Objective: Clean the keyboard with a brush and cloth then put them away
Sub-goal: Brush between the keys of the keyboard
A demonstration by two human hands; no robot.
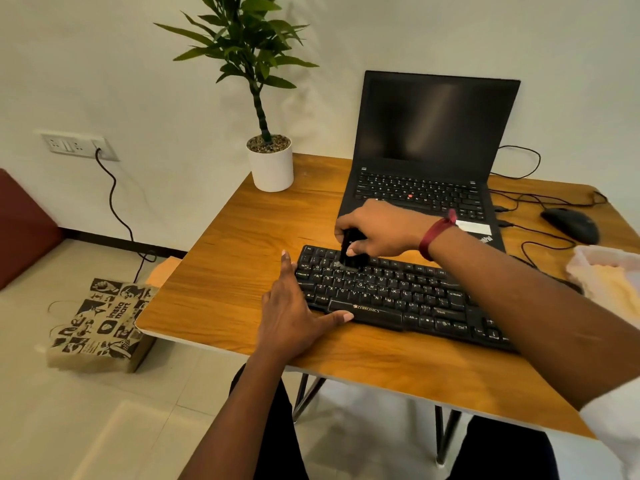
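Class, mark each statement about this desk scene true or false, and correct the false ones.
1. The right hand grips a small black brush over the black Zebronics keyboard. True.
2. The left hand holds the pale yellow cloth. False: it lies open against the keyboard's left end; the cloth lies at the right of the wooden table.
3. The black laptop has a lit screen. False: the screen is dark.
4. The green plant in a white pot stands on the table. True.
5. The black mouse lies left of the keyboard. False: it lies far right.
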